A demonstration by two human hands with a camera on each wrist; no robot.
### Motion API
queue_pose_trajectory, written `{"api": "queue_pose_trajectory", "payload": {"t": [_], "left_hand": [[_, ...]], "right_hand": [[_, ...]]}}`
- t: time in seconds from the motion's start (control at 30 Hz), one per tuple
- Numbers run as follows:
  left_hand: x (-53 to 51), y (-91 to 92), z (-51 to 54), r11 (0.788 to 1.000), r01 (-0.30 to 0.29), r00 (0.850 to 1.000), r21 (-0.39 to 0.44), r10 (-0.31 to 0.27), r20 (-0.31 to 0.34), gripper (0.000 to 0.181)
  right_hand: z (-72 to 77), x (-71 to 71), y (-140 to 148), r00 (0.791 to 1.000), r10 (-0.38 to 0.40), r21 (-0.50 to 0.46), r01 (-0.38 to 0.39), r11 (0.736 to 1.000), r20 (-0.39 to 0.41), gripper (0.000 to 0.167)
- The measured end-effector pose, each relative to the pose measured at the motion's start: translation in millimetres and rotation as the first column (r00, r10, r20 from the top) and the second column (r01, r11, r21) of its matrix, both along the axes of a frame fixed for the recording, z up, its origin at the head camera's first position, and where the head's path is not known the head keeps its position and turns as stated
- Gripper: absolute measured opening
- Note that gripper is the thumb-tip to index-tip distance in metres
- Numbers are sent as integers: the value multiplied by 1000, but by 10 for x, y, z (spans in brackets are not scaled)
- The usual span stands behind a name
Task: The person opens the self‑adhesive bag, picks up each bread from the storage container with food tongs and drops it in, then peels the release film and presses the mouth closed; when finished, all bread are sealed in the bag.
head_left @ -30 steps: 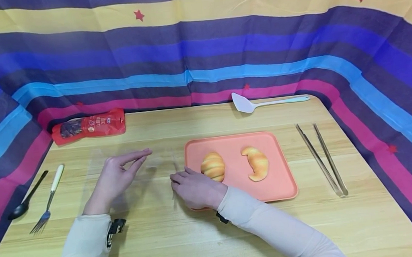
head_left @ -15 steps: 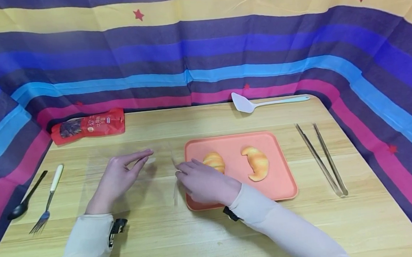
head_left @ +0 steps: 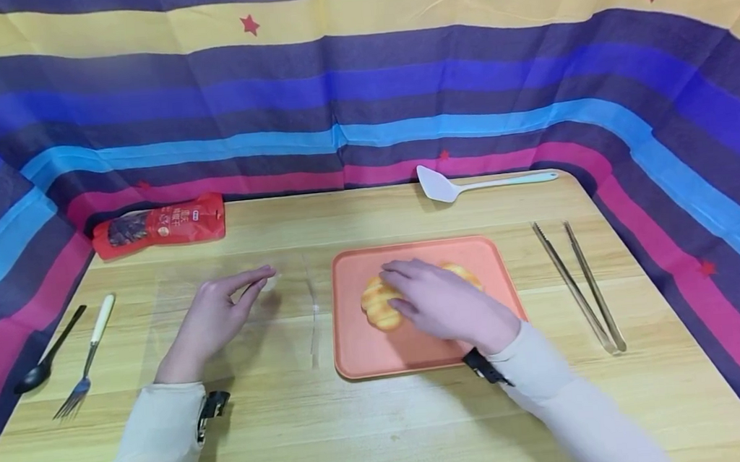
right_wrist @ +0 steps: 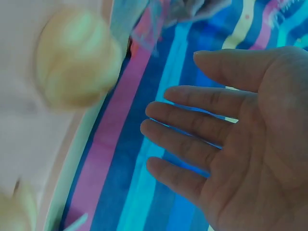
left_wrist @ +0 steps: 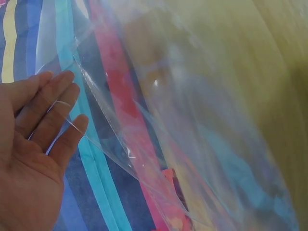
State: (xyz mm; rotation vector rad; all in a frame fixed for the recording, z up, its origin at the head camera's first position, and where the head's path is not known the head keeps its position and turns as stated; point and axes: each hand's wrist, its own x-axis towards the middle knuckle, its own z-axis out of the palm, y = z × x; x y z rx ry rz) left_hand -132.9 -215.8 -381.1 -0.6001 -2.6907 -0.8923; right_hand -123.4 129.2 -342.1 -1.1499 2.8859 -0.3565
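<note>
My left hand [head_left: 210, 320] pinches the edge of a clear plastic bag [left_wrist: 159, 120] between thumb and fingers. The bag's see-through sheet spreads over the table beneath that hand, and its right edge [head_left: 313, 315] lies just left of the pink tray [head_left: 360, 358]. Over the tray hovers my right hand [head_left: 443, 298], fingers spread and fairly straight, holding nothing. Its fingertips are nearest the rounded bread roll [head_left: 379, 304], apart from it in the right wrist view. A croissant [head_left: 463, 274] is mostly covered by this hand in the head view.
Metal tongs [head_left: 580, 290] lie right of the tray, and a spatula [head_left: 445, 185] lies along the back edge. A red food pouch [head_left: 161, 227] is at the back left. A black spoon [head_left: 44, 369] and a fork [head_left: 87, 362] lie on the left.
My right hand has left the bag's right edge and moved right, to above the bread on the tray. My left hand has stayed nearly still on the bag.
</note>
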Motion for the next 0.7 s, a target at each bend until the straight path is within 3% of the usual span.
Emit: {"api": "queue_pose_trajectory", "payload": {"t": [0.37,0.53,0.7], "left_hand": [[-18,-21,-38,1000,-12,1000,-6,12,-8,27],[-8,-28,-18,1000,-19,1000,-10,20,23,27],[5,-31,-10,1000,-19,999,-13,20,29,27]], "right_hand": [[-74,-63,794,979,-200,-91,196,976,-35,49],[-133,-76,1168,948,-314,-91,308,947,-57,56],[-181,-46,1551,897,-441,-30,441,897,16,65]]}}
